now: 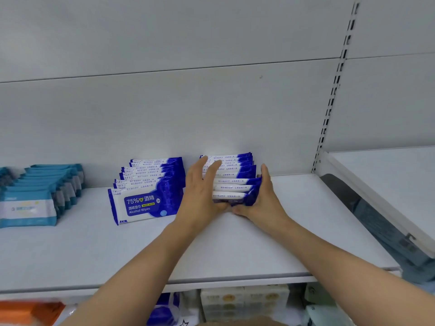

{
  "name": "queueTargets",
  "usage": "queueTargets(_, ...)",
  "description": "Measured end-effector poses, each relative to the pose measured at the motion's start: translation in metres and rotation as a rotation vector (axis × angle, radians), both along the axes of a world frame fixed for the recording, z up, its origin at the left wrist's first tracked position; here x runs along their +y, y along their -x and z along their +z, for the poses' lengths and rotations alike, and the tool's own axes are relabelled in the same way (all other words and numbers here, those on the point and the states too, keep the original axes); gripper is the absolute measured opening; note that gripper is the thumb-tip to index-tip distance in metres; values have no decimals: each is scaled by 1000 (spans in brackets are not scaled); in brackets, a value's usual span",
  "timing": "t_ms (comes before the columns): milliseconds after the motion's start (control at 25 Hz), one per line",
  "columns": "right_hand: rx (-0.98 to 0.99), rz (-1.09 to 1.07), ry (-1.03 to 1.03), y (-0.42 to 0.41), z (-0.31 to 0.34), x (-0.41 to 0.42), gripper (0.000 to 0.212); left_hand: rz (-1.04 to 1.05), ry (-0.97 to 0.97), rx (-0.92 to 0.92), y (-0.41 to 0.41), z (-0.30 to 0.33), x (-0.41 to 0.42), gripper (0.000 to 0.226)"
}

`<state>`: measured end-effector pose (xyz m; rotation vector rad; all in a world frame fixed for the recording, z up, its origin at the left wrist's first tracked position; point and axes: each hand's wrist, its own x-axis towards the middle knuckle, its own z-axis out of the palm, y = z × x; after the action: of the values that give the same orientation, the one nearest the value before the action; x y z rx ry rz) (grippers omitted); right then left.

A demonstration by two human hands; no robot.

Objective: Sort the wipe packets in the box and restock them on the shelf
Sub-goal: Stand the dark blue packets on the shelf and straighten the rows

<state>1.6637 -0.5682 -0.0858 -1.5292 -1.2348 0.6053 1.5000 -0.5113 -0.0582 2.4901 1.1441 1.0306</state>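
Both hands bracket one row of blue-and-white wipe packets (pixel 231 178) standing on the white shelf (pixel 235 250), close to the back panel (pixel 164 109). Left hand (pixel 202 191) lies flat against the row's left side, fingers straight and pointing toward the back. Right hand (pixel 261 198) cups the row's right end, fingers curled round the front packets and thumb extended along the side. Thumbs of both hands meet under the front packet, which is tilted back.

Head view, remainder: a second row of identical blue packets (pixel 148 189) stands just to the left, front label reading "75% Alcohol Wipes". Further left stands a row of teal packets (pixel 40 196), partly cut by the frame edge. Below the shelf, blurred goods show: an orange pack (pixel 30 311) and pale boxes (pixel 244 302).
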Motion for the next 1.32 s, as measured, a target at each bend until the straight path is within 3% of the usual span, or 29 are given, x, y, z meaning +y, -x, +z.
queueTargets(160,43,-65,31,-5,4,3,128,80,88,33,0,10,7,115)
queueTargets(240,60,-122,3,-2,3,0,112,110,175,-104,0,9,7,116)
queueTargets(360,-51,-114,-45,1,-2,1,72,27,270,-209,-9,2,2,106)
queueTargets(480,-124,-60,7,-6,-2,4,67,-13,296,-149,-11,-2,4,104)
queueTargets(560,-192,-59,3,-8,1,2,70,24,230,-62,-7,-1,7,102)
queueTargets(640,-343,-157,-40,-3,8,-4,90,90,131,35,-3,-1,6,100)
queueTargets(680,-494,-235,-110,-2,11,-6,97,113,54,80,-1,-1,5,99)
queueTargets(760,-935,-238,-298,4,16,-7,91,125,-137,154,6,-1,1,96)
queueTargets(840,-1160,-134,-241,8,18,-2,74,131,-292,198,21,-2,0,94)
queueTargets(960,-1178,-134,-23,20,25,4,73,190,-391,216,60,-8,-2,100)
queueTargets(1080,-1073,-168,93,26,32,4,76,332,-265,71,111,-10,4,114)
queueTargets(1160,-1086,-184,126,33,36,6,76,396,-26,-130,142,-8,14,125)
queueTargets(1240,-1071,-181,149,38,37,7,78,336,242,-272,161,-10,26,135)
queueTargets(1320,-993,-166,159,38,40,7,82,244,381,-309,166,-10,35,140)
